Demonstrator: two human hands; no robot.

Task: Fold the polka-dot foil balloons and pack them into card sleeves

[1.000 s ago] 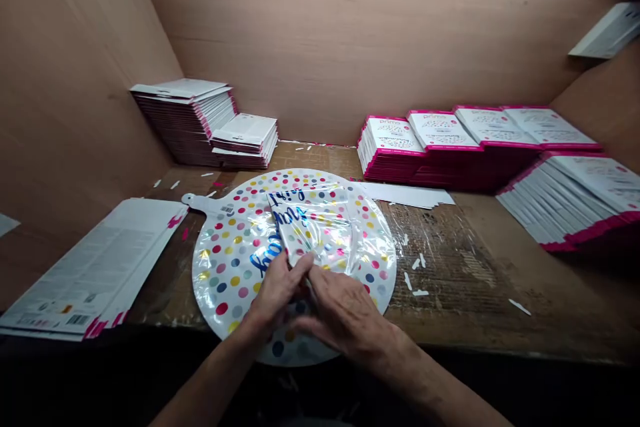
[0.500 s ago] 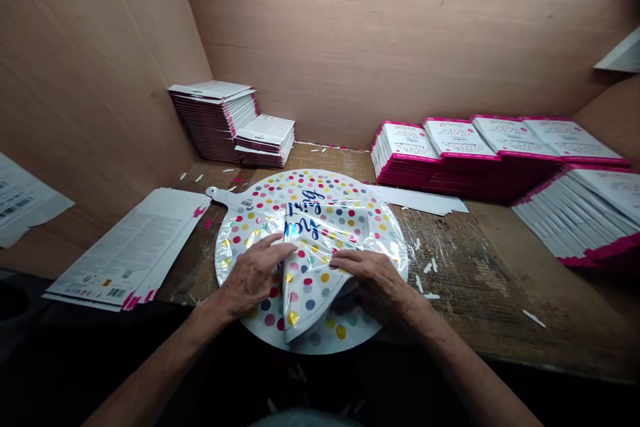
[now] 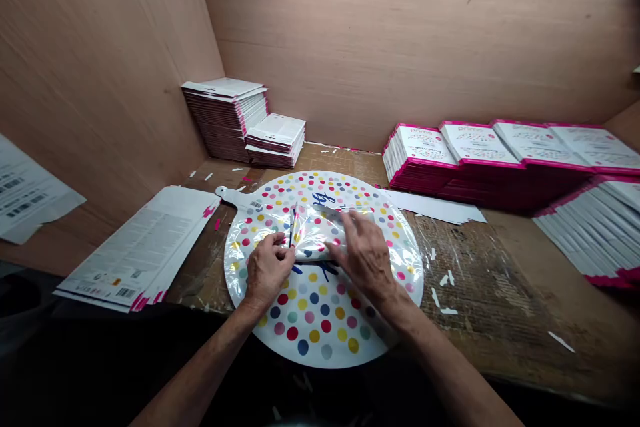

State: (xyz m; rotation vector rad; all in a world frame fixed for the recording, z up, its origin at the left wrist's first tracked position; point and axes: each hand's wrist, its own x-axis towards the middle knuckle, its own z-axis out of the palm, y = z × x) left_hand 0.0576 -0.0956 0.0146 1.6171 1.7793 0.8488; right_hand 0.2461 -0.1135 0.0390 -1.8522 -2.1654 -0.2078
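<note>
A round white foil balloon point(image 3: 315, 323) with coloured polka dots lies flat on the wooden bench point(image 3: 465, 280), its tab point(image 3: 235, 199) pointing to the upper left. Part of it is folded over into a glossy flap point(image 3: 315, 233), and blue lettering shows above and below that flap. My left hand point(image 3: 267, 270) pinches the flap's lower edge between thumb and fingers. My right hand point(image 3: 365, 257) rests on the flap's right end, fingers spread and pressing down. Under the fold, the lettering is hidden.
Stacks of packaged balloons with pink edges point(image 3: 480, 153) stand along the right and back. A further stack point(image 3: 225, 117) stands at the back left. Printed white sheets point(image 3: 143, 253) lie left of the balloon, and white scraps point(image 3: 443, 290) lie on the scuffed bench between plywood walls.
The flap that pointed toward me is now folded up and away, forming a narrower horizontal band. My hands have moved closer together on it, and the view has shifted slightly.
</note>
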